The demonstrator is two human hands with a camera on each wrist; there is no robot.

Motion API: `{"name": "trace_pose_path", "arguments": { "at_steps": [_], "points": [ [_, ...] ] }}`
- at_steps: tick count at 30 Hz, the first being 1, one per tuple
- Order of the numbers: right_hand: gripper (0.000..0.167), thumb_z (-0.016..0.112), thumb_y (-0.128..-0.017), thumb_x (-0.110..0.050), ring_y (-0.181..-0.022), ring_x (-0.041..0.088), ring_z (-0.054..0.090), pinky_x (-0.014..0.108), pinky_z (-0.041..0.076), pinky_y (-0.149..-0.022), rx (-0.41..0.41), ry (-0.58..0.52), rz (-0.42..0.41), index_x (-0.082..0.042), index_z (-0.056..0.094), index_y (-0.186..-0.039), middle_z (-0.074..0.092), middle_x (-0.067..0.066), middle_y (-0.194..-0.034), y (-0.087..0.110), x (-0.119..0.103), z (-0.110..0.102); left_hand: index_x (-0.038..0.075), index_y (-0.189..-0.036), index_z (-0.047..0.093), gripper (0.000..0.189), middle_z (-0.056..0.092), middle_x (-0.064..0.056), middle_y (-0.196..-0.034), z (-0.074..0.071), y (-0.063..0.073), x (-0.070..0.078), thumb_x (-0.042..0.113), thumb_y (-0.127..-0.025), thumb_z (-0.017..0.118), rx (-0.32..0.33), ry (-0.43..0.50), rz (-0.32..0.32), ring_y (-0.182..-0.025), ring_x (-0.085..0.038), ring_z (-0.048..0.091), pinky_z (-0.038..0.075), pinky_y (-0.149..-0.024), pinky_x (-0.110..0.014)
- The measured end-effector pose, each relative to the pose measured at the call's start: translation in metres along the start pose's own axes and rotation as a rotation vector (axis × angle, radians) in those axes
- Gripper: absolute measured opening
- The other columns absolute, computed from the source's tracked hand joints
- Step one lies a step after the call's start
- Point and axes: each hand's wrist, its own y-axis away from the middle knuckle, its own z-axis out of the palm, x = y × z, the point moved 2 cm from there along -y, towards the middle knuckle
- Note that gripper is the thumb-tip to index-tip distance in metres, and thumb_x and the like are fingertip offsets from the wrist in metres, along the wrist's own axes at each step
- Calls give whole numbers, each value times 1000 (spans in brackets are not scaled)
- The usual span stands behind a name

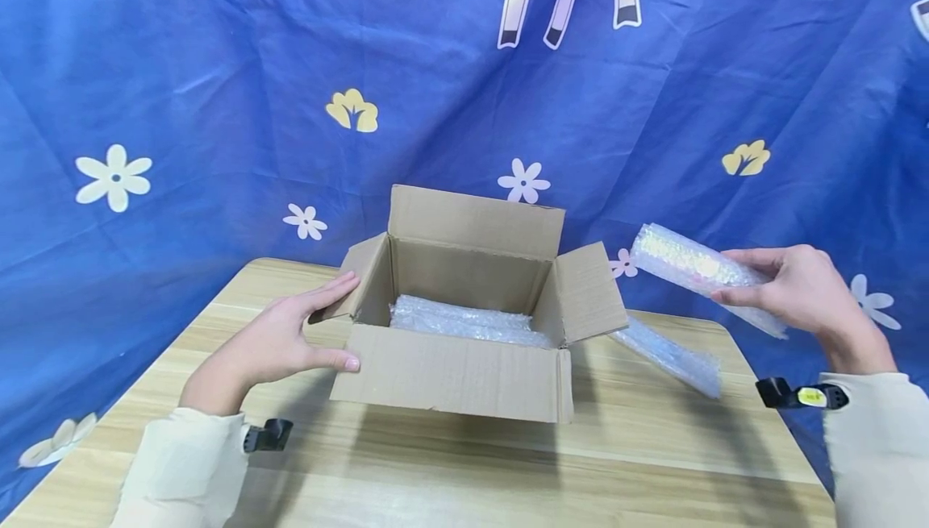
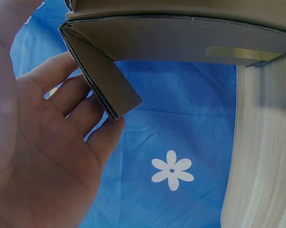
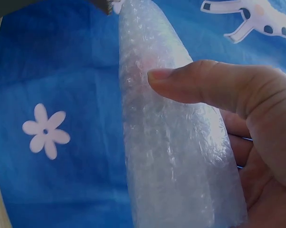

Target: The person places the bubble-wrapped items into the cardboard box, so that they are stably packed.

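Observation:
An open cardboard box (image 1: 453, 371) stands on the table with its flaps spread. Inside lie layers of bubble wrap (image 1: 464, 320). My left hand (image 1: 279, 342) is at the box's left side, fingers straight along the left flap (image 1: 366, 266) and thumb touching the front flap. In the left wrist view, that flap (image 2: 102, 78) partly covers the fingertips. On the other side, my right hand (image 1: 806, 290) grips a long folded piece of bubble wrap (image 1: 697, 264) above the table. The right wrist view shows my thumb lying across this bubble wrap (image 3: 166, 156), with the fingers behind it.
Another strip of bubble wrap (image 1: 675, 355) lies on the wooden table (image 1: 464, 488), right of the box and partly behind its right flap (image 1: 591, 290). A blue patterned cloth (image 1: 239, 68) hangs behind the table's back edge. Black wrist straps sit on both sleeves.

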Motion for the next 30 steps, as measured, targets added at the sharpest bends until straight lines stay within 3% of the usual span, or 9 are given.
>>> {"name": "trace_pose_path", "arguments": {
  "at_steps": [13, 23, 30],
  "points": [
    [69, 88, -72, -49, -76, 27, 60, 33, 48, -50, 29, 25, -115, -8, 71, -125, 71, 21, -103, -3, -47, -18, 16, -157, 35, 111, 32, -10, -160, 0, 0, 1, 58, -69, 86, 0, 1, 3, -143, -37, 32, 30, -109, -61],
    [62, 91, -71, -42, -75, 24, 62, 31, 47, -50, -20, -32, -219, -12, 74, -122, 74, 11, -97, -14, -94, -14, 16, -157, 35, 110, 31, -9, -160, 0, 0, -1, 57, -69, 86, -1, 1, 6, -143, -37, 31, 30, -109, -62],
    [59, 93, -70, -37, -76, 20, 65, 29, 50, -54, -97, -93, -275, -12, 75, -121, 75, 5, -91, -25, -123, -6, 15, -157, 35, 110, 31, -9, -160, 0, 0, -1, 57, -69, 86, -4, 2, 9, -143, -37, 30, 29, -109, -62]
  ]
}}
